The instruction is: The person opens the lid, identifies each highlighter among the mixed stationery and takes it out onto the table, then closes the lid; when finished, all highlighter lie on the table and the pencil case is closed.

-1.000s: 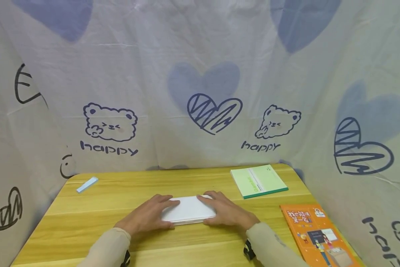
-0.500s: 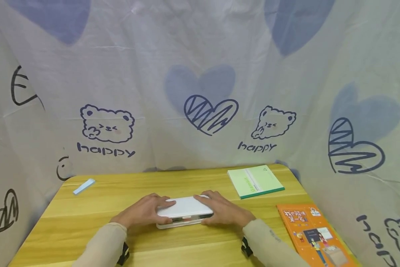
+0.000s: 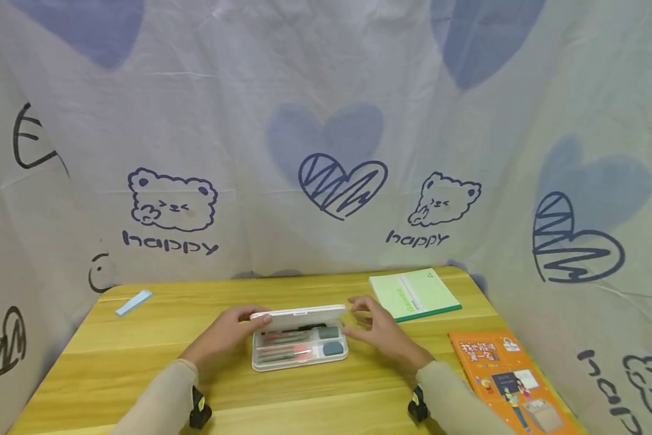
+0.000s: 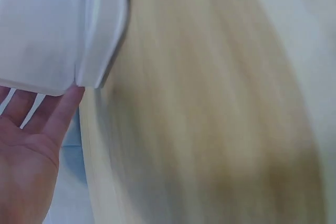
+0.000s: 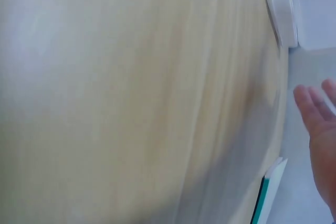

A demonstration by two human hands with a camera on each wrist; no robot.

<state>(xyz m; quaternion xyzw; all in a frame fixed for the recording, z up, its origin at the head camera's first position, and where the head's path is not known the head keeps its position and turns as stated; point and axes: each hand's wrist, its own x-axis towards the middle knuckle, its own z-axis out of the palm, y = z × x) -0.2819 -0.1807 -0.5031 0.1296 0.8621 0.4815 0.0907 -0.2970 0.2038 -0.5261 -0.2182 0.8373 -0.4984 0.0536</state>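
A white pencil case (image 3: 300, 364) lies in the middle of the table with its lid (image 3: 304, 316) tilted up at the back. Inside the tray are several slim pens or pencils (image 3: 287, 353), a dark eraser-like block (image 3: 333, 348) and another dark block (image 3: 328, 332). My left hand (image 3: 225, 332) holds the lid's left end, thumb on its near side; in the left wrist view the fingers (image 4: 62, 113) touch the lid edge. To the right of the case, my right hand (image 3: 382, 332) has loosely bent fingers and holds nothing. The right wrist view shows it apart from the case.
A green notebook (image 3: 415, 293) lies at the back right of the wooden table (image 3: 293, 408). Nearer, on the right edge, is an orange book (image 3: 513, 380). A light-blue strip (image 3: 133, 302) lies at the back left. Printed cloth (image 3: 249, 151) hangs around the table.
The pencil case was closed between both hands; its lid has swung up and back, showing the contents. My right hand has let go and moved off to the right, while the left stays on the lid.
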